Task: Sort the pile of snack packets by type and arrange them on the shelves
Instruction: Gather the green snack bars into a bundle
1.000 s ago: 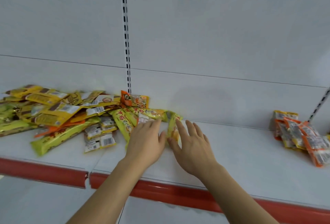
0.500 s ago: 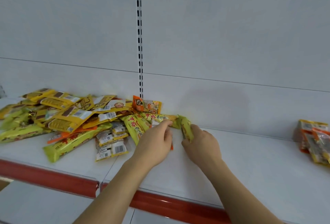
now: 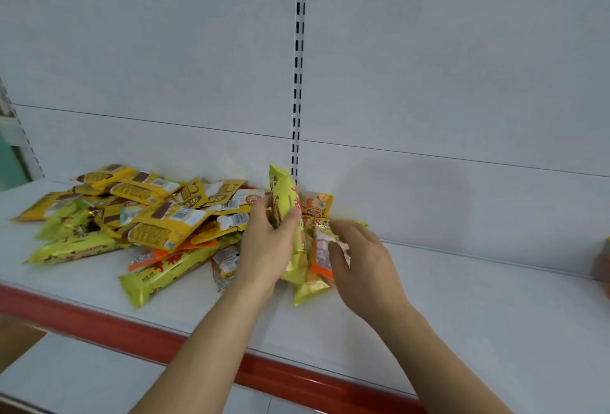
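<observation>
Packet in the left hand's fingers: yellow-green, red lettering.
Packet under the right hand's fingers: orange with a white patch.
Pile left of the fingers: yellow with brown blocks, white barcode labels, some orange.
Shelf: white, red front edge.

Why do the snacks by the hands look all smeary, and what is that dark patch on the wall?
Head view: the yellow packet in the left hand and the orange packet in the right hand are blurred by motion; the pile is sharper. The dark patch is a soft shadow on the back panel. The shelf edge bends from the wide lens.
</observation>
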Motion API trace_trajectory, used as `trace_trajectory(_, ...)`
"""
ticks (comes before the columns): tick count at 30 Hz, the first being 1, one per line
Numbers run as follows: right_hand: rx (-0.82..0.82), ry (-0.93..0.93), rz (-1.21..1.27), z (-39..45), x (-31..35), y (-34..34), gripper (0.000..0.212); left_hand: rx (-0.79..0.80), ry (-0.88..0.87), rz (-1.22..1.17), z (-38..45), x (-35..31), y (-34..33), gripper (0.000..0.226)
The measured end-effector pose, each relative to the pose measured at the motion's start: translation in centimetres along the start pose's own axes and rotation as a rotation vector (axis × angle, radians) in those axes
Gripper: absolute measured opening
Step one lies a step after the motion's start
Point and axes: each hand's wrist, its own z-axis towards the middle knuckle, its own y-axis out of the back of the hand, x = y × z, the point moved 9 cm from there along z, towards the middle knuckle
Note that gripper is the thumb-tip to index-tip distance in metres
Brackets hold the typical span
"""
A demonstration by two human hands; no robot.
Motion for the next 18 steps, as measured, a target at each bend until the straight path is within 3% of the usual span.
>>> trace_trajectory(2, 0.096, 0.000, -0.112, 0.7, 1.4, -2.2, 0.038, -0.024, -0.013, 0.051, 0.3, 0.1, 2.3, 0.034)
trace_trajectory(5, 0.279, -0.018, -0.420, 1.1, 3.2, -5.7, 0.054, -0.026, 0.000, 0.086, 0.7, 0.6, 4.7, 0.034)
trace_trajectory(7, 0.297, -0.045, -0.553, 1.3, 4.1, -6.5, 0.045, 0.024, 0.008, 0.105, 0.5, 0.7, 5.2, 0.033)
trace_trajectory(9, 0.279, -0.112, -0.588, 1.5, 4.5, -6.2, 0.040, 0.052, 0.015, 0.121, 0.4, 1.0, 5.4, 0.050)
trace_trajectory(12, 0.197, -0.242, -0.519, 1.1, 4.0, -4.1, 0.033, 0.057, 0.009, 0.105, 0.7, 1.5, 5.8, 0.059)
trace_trajectory(15, -0.006, -0.371, -0.228, 0.1, 3.3, -0.9, 0.028, 0.073, -0.010, 0.079, 0.6, 1.5, 5.2, 0.055)
trace_trajectory(18, -0.074, -0.306, -0.121, -0.6, 5.7, -0.7, 0.042, 0.156, 0.030, 0.001, 0.0, 1.4, 3.2, 0.054)
